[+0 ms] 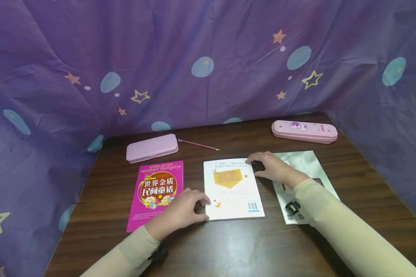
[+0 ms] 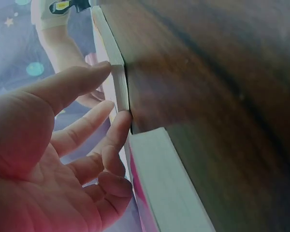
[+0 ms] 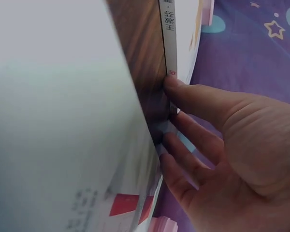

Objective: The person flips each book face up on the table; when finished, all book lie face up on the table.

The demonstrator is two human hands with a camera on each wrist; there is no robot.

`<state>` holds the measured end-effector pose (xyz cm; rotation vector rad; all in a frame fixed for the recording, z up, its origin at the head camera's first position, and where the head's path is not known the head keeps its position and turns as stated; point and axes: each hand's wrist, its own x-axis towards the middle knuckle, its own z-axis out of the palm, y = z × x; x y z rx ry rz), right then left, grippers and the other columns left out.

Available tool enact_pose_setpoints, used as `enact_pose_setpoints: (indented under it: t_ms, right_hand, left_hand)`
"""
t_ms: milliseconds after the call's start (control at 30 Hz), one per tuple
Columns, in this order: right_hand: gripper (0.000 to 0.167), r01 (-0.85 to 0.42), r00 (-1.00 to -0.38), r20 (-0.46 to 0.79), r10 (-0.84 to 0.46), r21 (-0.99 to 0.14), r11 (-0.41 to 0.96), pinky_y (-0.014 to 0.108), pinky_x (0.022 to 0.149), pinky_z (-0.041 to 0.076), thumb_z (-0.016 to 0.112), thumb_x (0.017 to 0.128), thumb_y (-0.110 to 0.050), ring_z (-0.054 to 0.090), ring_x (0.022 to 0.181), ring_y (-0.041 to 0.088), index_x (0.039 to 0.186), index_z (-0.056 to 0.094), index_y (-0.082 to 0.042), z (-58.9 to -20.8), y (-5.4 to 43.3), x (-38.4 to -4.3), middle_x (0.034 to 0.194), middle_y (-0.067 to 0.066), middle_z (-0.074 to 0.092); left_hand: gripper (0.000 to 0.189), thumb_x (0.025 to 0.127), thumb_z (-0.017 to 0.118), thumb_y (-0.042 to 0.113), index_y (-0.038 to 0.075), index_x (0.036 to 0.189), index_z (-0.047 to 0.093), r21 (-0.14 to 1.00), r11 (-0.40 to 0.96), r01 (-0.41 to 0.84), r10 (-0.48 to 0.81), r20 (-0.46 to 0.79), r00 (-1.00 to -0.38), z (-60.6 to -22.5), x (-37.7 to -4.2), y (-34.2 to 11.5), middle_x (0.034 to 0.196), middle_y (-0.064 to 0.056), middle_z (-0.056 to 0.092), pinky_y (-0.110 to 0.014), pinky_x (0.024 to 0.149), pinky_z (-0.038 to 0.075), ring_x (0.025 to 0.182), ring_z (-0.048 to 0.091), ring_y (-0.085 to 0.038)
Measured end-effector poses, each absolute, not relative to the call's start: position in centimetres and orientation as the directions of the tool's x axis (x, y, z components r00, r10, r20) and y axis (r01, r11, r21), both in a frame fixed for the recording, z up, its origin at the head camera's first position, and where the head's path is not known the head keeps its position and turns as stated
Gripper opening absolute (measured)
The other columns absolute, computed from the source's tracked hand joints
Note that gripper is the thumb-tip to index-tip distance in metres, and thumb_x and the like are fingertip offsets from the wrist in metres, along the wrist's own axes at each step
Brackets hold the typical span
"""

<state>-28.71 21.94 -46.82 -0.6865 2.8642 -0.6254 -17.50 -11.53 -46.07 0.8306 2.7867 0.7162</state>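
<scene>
A white book (image 1: 234, 194) lies back cover up in the middle of the table, a yellow shape and a barcode printed on it. My left hand (image 1: 185, 211) holds its near left corner, thumb at the near edge and a fingertip at the left edge. At the far right corner, my right hand (image 1: 275, 169) grips the book, its thumb (image 3: 176, 89) against the spine. Left of it is a magenta book (image 1: 135, 215), partly under my left hand in the head view. A pale green book (image 1: 306, 161) lies to the right, partly hidden by my right forearm.
A plain pink pencil case (image 1: 152, 148) stands at the back left, with a red pencil (image 1: 199, 144) beside it. Another pink pencil case (image 1: 305, 130), with a printed cartoon, is at the back right. A purple patterned cloth (image 1: 208, 38) hangs behind and beside the wooden table (image 1: 235, 246).
</scene>
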Motion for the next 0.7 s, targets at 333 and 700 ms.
enact_pose_setpoints:
  t_ms: [333,700]
  right_hand:
    - [0.046,-0.378,-0.895,-0.041,-0.443,-0.457,0.805,0.058,0.114,0.041,0.082,0.086,-0.005,0.054,0.135,0.039,0.13,0.07,-0.013,-47.52,22.17,-28.62,0.142,0.016,0.062]
    - [0.046,-0.381,-0.901,-0.004,-0.433,-0.467,0.798,0.059,0.113,0.041,0.083,0.084,-0.003,0.051,0.134,0.039,0.126,0.072,-0.018,-46.83,21.69,-29.14,0.138,0.014,0.06]
  left_hand:
    - [0.034,0.073,0.092,0.026,0.016,0.101,0.076,0.531,0.741,0.411,0.506,-0.04,-0.861,-46.26,-17.17,-11.02,0.088,0.004,0.068,-0.025,0.077,0.046,0.088,0.057,-0.014]
    - [0.034,0.074,0.092,0.027,0.016,0.103,0.077,0.519,0.756,0.398,0.484,-0.035,-0.874,-46.28,-17.14,-11.19,0.091,0.004,0.07,-0.027,0.079,0.047,0.09,0.058,-0.014]
